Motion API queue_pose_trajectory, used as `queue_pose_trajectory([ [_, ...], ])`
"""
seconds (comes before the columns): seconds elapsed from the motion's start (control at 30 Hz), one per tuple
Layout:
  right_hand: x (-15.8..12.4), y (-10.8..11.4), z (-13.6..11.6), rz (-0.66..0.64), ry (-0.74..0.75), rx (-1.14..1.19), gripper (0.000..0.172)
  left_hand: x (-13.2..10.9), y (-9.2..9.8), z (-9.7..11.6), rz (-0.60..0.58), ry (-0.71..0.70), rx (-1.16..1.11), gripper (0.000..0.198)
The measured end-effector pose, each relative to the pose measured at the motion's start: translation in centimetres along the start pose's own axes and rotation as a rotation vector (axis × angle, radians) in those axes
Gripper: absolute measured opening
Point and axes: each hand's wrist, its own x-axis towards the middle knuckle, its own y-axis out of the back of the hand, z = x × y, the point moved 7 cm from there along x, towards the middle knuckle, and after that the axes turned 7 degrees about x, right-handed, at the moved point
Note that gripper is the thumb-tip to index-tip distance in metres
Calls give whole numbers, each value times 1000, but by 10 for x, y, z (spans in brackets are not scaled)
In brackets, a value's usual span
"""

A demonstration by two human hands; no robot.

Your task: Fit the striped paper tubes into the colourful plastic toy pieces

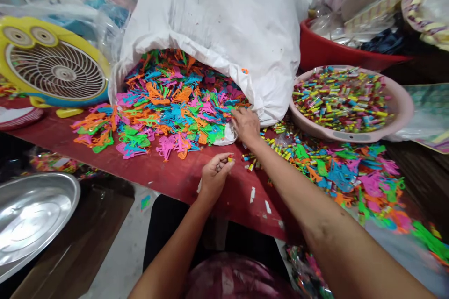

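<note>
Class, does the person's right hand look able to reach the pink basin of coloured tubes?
Probably yes: the right hand sits near the pink basin, and only a low scatter of loose tubes lies between them.

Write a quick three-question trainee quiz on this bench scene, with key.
1. What does the left hand pinch?
2. True or false: the pink basin holds small coloured tubes.
3. Which is nearer the right hand: the white sack or the yellow fan?

Key: 1. small yellow-and-red tube; 2. true; 3. white sack.
</note>
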Motion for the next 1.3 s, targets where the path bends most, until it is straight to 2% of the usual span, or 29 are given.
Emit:
queue_pose_trajectory([
  [0.13,-30,27,5,151,22,360,32,-1,-2,1,-32,-15,26,34],
  [0.2,-53,39,13,198,-80,629,30,-1,-2,1,-28,-1,0,34],
  [0.27,-79,39,21,157,-287,906,29,-1,-1,1,1,26,-33,34],
  [0.33,-107,31,25,60,-501,1143,31,0,0,0,28,55,-51,35],
  [0.4,-130,24,23,-12,-633,1303,33,0,-1,0,44,70,-62,34],
  [0.5,-153,21,18,-16,-699,1424,31,-1,-4,0,43,75,-66,32],
  [0.6,-163,21,12,16,-713,1499,28,-3,-7,0,56,84,-93,31],
  [0.73,-170,23,-2,-89,-670,1528,26,-3,-10,2,100,102,-141,35],
  [0.83,-173,33,-8,-200,-578,1476,28,-2,-13,3,69,124,-192,34],
  [0.9,-172,44,-10,-276,-474,1404,41,-3,-15,1,11,159,-245,32],
  [1.0,-164,65,-13,-301,-233,1169,60,-8,-23,-1,-138,235,-278,33],
  [1.1,-158,77,-22,-308,18,929,50,-13,-33,-3,-277,275,-250,33],
  [1.17,-159,76,-25,-315,107,861,40,-15,-37,-2,-307,268,-241,33],
  [1.23,-161,74,-20,-277,103,848,34,-16,-38,-2,-294,246,-223,34],
  [1.3,-165,72,-10,-209,3,877,28,-16,-38,0,-269,207,-186,34],
])
